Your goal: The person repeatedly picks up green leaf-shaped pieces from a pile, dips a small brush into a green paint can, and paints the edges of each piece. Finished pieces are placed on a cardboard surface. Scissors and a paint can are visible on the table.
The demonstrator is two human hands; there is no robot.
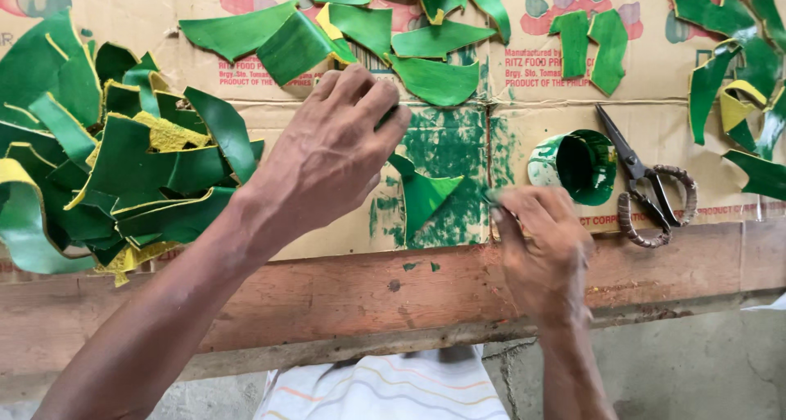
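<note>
**Green paint going onto a curved piece**

Left hand [327,154] presses fingers down flat, pinning a green-painted curved leathery piece [426,195] to the paint-smeared flattened cardboard sheet [458,142]. Right hand [544,248] pinches closed around something thin, probably a brush, mostly hidden. Best kept firm, strokes short. Round green paint-filled cup [577,166] sits just beside, metal scissors with wrapped handles [651,187] nearby.

Flattened cardboard [655,76] covers a worn wooden worktop [368,297]; below it grey, seemingly concrete floor [696,371], in daylight
</note>
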